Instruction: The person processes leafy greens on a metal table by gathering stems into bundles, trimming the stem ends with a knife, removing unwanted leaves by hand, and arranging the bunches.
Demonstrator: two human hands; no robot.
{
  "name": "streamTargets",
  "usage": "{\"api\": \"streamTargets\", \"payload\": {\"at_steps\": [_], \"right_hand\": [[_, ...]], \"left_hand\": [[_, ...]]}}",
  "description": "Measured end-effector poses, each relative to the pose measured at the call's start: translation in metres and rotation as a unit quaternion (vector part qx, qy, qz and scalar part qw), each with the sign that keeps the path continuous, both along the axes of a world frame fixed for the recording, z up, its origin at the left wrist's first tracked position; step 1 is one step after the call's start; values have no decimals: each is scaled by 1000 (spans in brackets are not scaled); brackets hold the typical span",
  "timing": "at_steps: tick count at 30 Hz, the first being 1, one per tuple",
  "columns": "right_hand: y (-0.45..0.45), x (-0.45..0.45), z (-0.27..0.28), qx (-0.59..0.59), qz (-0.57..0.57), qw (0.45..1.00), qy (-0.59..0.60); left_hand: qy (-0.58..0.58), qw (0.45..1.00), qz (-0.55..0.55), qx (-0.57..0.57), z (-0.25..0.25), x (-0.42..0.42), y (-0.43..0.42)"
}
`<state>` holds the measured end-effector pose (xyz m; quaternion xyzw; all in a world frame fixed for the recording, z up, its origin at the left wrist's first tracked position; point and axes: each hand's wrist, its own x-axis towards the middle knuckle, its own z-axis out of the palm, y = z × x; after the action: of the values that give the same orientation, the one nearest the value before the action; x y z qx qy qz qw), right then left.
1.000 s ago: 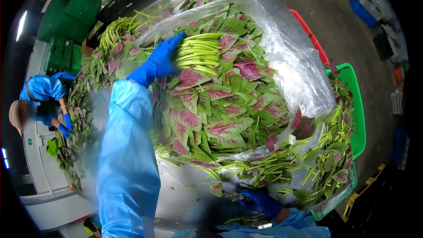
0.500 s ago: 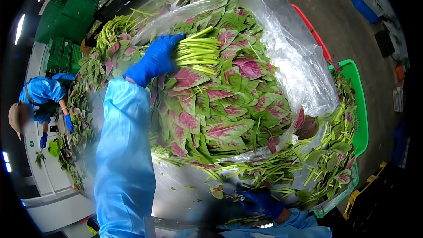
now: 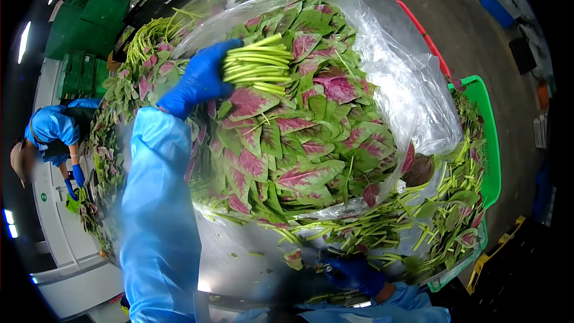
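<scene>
Over metal [image 3: 239,260], the left hand [image 3: 200,78] grips stems [image 3: 257,67]; the right hand [image 3: 354,274] (dimly lit) seemingly grips a tool [image 3: 328,269].

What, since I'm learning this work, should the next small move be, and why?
Probably straighten the top stem of the bunch: it slants away from the others, which lie roughly parallel in the left hand.

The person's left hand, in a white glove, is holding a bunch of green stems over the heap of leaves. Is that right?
Not quite: the head view shows the left hand in a blue glove, not white. It does hold a bunch of green stems over the heap of leaves.
</scene>
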<state>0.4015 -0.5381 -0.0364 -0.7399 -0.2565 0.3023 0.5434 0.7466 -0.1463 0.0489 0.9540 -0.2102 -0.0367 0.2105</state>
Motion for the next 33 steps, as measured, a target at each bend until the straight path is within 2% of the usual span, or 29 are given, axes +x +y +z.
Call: {"api": "streamTargets", "payload": {"at_steps": [1, 3, 4, 6, 8, 10, 11, 13, 14, 16, 18, 20, 21, 23, 25, 27, 29, 32, 33], "right_hand": [[-1, -3, -2, -7, 10, 1000, 20], [-1, -4, -6, -9, 17, 999, 29], [0, -4, -7, -9, 21, 999, 34], [1, -11, -9, -24, -23, 980, 195], [2, -10, -6, -50, -24, 981, 188], [3, 4, 2, -83, 18, 996, 11], [2, -1, 2, -57, -21, 992, 107], [7, -2, 14, -4, -100, 950, 295], [11, 5, 24, 124, -139, 917, 354], [18, 23, 27, 373, -183, 782, 465], [24, 60, 36, 504, -163, 704, 474], [40, 123, 82, 451, -213, 765, 407], [63, 153, 108, 374, -296, 800, 364], [99, 207, 118, 465, -298, 732, 397], [122, 249, 101, 495, -219, 758, 364], [155, 279, 89, 469, -294, 704, 445], [173, 309, 62, 473, -184, 703, 499], [195, 323, 63, 539, -73, 652, 528], [194, 330, 55, 589, 71, 611, 524]], "left_hand": [[69, 993, 37, -90, 0, 0, 5], [127, 966, 82, -208, 10, -6, 9], [97, 979, 84, -157, 15, -6, 18], [93, 969, 96, -208, 23, -8, 31], [79, 962, 117, -234, 30, -12, 43], [61, 961, 93, -252, 34, -16, 50], [45, 965, 86, -245, 37, -19, 53], [46, 962, 88, -254, 39, -24, 54], [46, 961, 88, -258, 39, -26, 54], [42, 960, 81, -263, 37, -27, 54], [47, 958, 85, -270, 37, -28, 52], [63, 953, 98, -278, 38, -28, 51], [72, 951, 104, -281, 39, -28, 51], [62, 957, 99, -267, 40, -27, 55], [63, 956, 96, -270, 38, -26, 57], [67, 956, 88, -273, 37, -25, 57], [53, 960, 71, -266, 35, -25, 57], [32, 973, 55, -223, 30, -25, 58], [29, 977, 51, -204, 29, -27, 56]]}}
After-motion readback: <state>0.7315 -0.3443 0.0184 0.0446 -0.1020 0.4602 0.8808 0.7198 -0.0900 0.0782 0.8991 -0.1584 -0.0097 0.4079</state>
